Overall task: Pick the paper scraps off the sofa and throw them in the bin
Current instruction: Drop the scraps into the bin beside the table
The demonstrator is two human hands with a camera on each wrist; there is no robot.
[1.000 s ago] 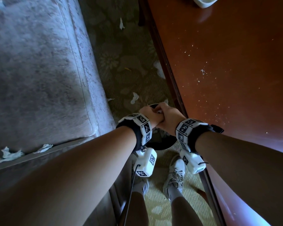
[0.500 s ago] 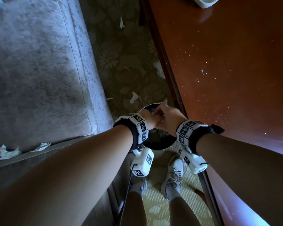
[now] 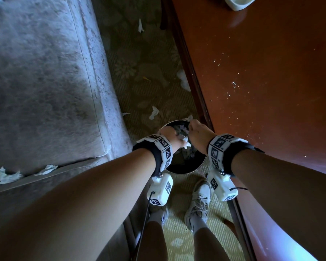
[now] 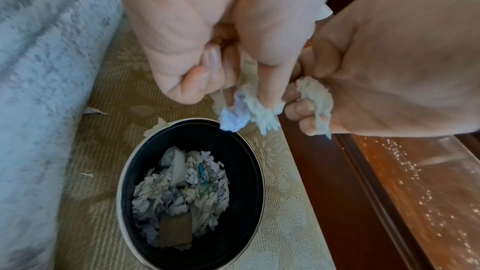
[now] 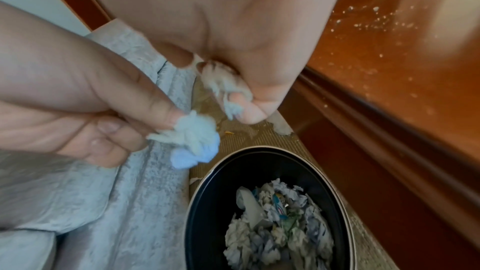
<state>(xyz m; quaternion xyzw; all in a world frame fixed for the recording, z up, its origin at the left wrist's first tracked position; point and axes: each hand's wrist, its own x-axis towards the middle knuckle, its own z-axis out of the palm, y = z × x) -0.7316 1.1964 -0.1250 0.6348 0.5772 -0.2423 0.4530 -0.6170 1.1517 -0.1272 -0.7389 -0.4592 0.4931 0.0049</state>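
Note:
Both hands hover side by side over the round black bin [image 3: 184, 163], which stands on the carpet between sofa and table. My left hand [image 4: 233, 91] pinches a white and pale blue crumpled paper scrap [image 4: 246, 112] in its fingertips. My right hand [image 5: 233, 100] grips a second white scrap [image 5: 223, 85] in curled fingers. The bin [image 4: 241, 171] holds a heap of crumpled paper. Two more paper scraps [image 3: 6, 176] [image 3: 47, 169] lie on the grey sofa [image 3: 41, 81] near its front edge.
A reddish wooden table [image 3: 262, 81] with white crumbs runs along the right, close to the bin. Several paper bits [image 3: 153, 113] lie on the patterned carpet [image 3: 139, 72] beyond the bin. My feet in white shoes [image 3: 199, 202] stand just behind it.
The hands were pressed together above the bin; now they have drawn slightly apart and dipped lower, with paper showing between them.

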